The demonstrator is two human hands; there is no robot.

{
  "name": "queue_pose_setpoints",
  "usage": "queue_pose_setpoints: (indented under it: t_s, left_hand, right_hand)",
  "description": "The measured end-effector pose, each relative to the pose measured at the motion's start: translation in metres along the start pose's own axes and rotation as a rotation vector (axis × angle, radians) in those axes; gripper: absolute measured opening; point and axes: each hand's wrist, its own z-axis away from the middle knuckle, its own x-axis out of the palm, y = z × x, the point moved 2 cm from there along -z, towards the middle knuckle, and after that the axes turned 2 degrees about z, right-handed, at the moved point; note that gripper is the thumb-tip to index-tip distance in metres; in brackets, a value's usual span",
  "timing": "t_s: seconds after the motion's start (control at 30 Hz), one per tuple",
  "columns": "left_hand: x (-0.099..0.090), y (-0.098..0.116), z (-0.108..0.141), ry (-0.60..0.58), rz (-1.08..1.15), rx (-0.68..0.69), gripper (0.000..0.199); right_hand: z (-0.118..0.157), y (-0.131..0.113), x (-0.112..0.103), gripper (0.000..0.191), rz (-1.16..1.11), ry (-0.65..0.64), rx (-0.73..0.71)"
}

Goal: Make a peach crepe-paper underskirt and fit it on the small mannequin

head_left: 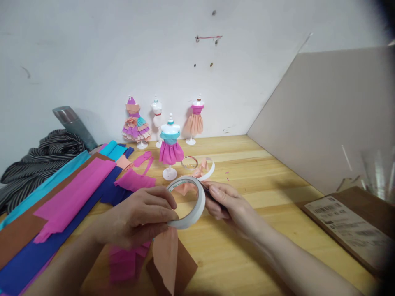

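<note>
A roll of white tape (pixel 200 204) is held up over the table by my left hand (pixel 148 213), whose fingers pinch its lower left side. My right hand (pixel 226 201) is closed around a dark slim tool (pixel 218 196); its tip meets the roll's upper right edge. What kind of tool it is, I cannot tell. Below the roll, a peach paper strip (pixel 166 257) hangs or lies over a brown paper piece (pixel 187 265). Beyond the roll stands a mini mannequin (pixel 170 137) in a teal top and pink skirt.
Three more mannequins (pixel 196 117) stand by the wall. Colored crepe paper (pixel 77 185) and a striped cloth (pixel 46 160) lie left. Another tape ring (pixel 211 170) and a bangle (pixel 189 163) lie behind the hands. A labelled cardboard piece (pixel 348 230) is at the right.
</note>
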Motion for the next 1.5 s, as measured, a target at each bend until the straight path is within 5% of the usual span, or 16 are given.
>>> queue_pose_setpoints:
  t_s: [0.2,0.47,0.9,1.17,1.23,1.37,1.5]
  left_hand:
    - [-0.001,0.003,-0.001,0.008,-0.004,0.029,0.016]
    - [-0.001,0.004,-0.002,0.014,-0.013,0.032,0.016]
    - [0.000,0.003,-0.005,0.032,-0.030,0.084,0.014]
    - [-0.013,0.004,0.003,0.034,-0.071,0.050,0.017]
    - [-0.018,0.005,0.005,0.049,-0.088,0.036,0.019]
    - [-0.030,0.012,0.010,0.058,-0.112,0.023,0.021]
    - [-0.040,0.022,0.014,0.033,-0.165,-0.005,0.021]
  right_hand:
    - [0.001,0.000,0.001,0.036,-0.218,-0.083,0.095]
    - [0.002,-0.002,0.004,0.041,0.037,-0.005,-0.078]
    - [0.001,0.003,0.001,0.037,0.029,0.045,-0.179]
    - [0.016,-0.012,-0.008,0.033,0.065,0.319,-0.632]
    - [0.015,-0.020,-0.012,0.032,0.233,0.270,-0.596]
    - [0.011,-0.037,-0.023,0.030,0.864,-0.132,-0.225]
    - [0.008,-0.049,-0.044,0.036,1.066,-0.247,-0.091]
